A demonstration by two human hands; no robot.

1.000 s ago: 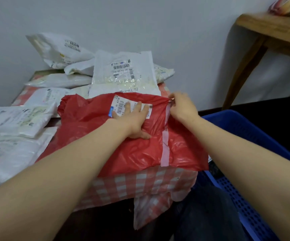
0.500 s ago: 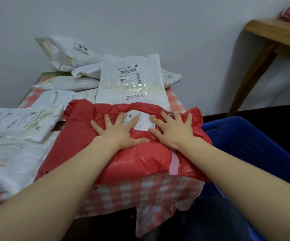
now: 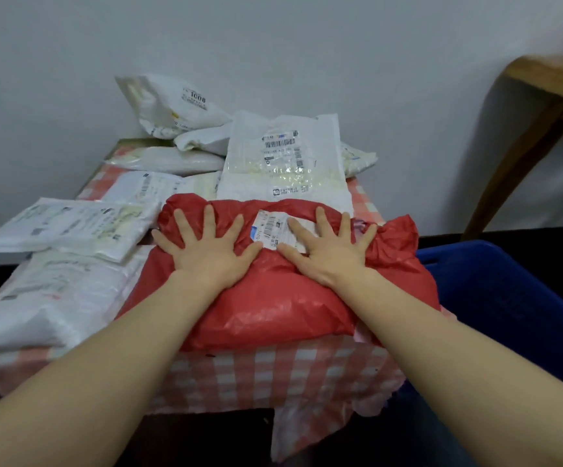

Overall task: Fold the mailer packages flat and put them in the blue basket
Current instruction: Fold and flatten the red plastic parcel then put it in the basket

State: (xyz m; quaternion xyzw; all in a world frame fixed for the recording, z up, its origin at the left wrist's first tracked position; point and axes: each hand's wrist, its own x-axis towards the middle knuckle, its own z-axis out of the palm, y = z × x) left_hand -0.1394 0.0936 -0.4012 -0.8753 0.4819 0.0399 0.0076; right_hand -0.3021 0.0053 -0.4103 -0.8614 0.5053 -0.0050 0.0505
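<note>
A red mailer package (image 3: 273, 305) lies folded at the front edge of the table, a white shipping label (image 3: 271, 229) on its top. My left hand (image 3: 211, 252) presses flat on its left part with fingers spread. My right hand (image 3: 329, 252) presses flat on its right part, fingers spread and partly over the label. The blue basket (image 3: 509, 298) stands to the right of the table, lower down; only its near rim and wall show.
Several white mailer packages (image 3: 285, 163) are piled behind and left of the red one on the table with a red-checked cloth (image 3: 273, 375). A wooden side table (image 3: 543, 96) stands at the right against the wall.
My right hand let go of the red mailer's right flap and came down flat beside my left hand. Both hands have since spread wider apart on the folded mailer.
</note>
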